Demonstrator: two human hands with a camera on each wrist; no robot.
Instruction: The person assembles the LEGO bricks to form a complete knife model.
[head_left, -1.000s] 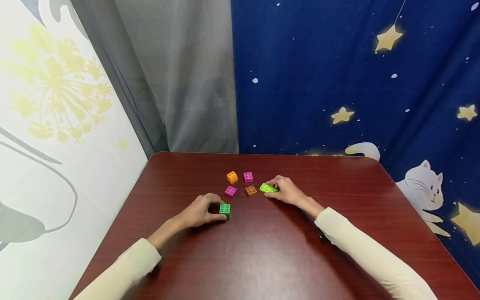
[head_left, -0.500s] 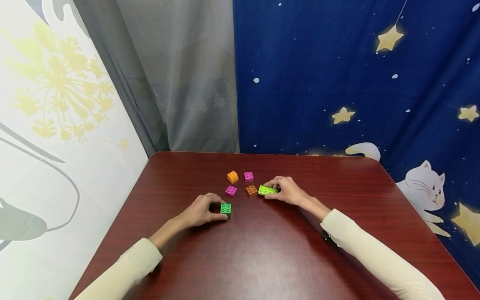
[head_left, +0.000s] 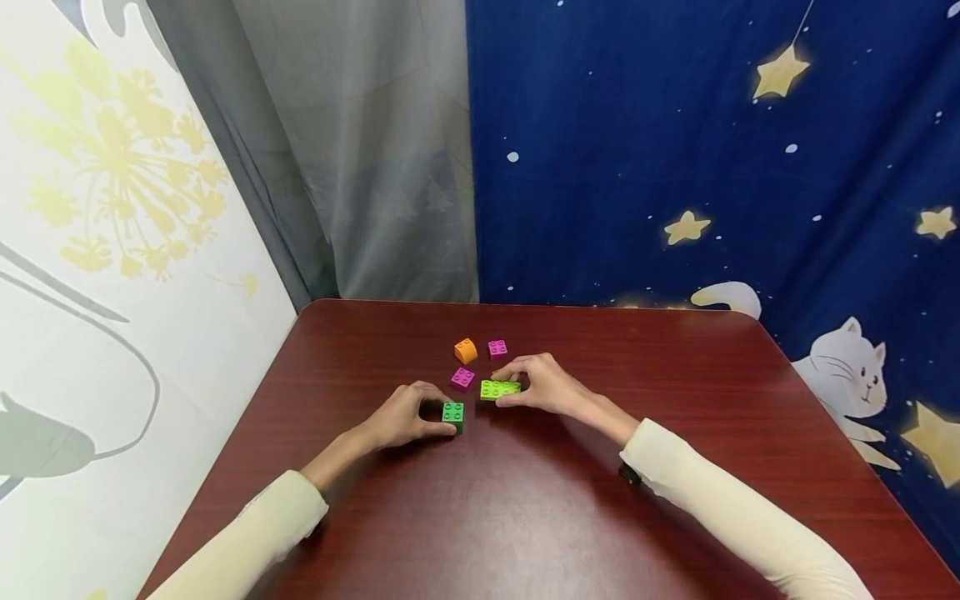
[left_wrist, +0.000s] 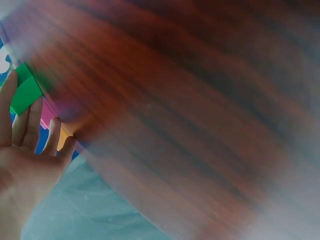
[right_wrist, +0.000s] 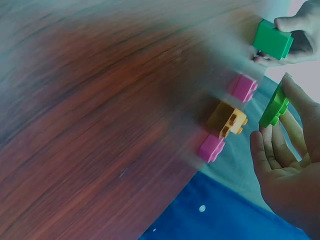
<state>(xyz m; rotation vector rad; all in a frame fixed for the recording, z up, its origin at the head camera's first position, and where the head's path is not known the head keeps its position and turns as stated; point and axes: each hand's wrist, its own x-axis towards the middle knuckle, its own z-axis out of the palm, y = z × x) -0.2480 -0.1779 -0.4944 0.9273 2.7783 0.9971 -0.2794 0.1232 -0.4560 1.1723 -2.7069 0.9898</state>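
My left hand (head_left: 403, 417) pinches a dark green building brick (head_left: 453, 414) between thumb and fingers at the near left of the group. My right hand (head_left: 549, 385) grips a longer lime-green building brick (head_left: 495, 390) by its right end, just right of the green one. In the right wrist view, the lime brick (right_wrist: 275, 106) is tilted between thumb and fingers, above the tabletop. A gap separates the two held bricks. The brown brick is almost wholly hidden behind the lime brick and right fingers in the head view.
On the dark red wooden table (head_left: 480, 517) lie a magenta brick (head_left: 462, 378), a second magenta brick (head_left: 497, 349) and an orange curved-top brick (head_left: 465, 351), all just beyond the hands. Grey and blue curtains (head_left: 600, 167) hang behind the table's far edge.
My right hand has slid left and a little nearer with the lime-green brick, now covering the brown brick. My left hand and the green brick have barely moved.
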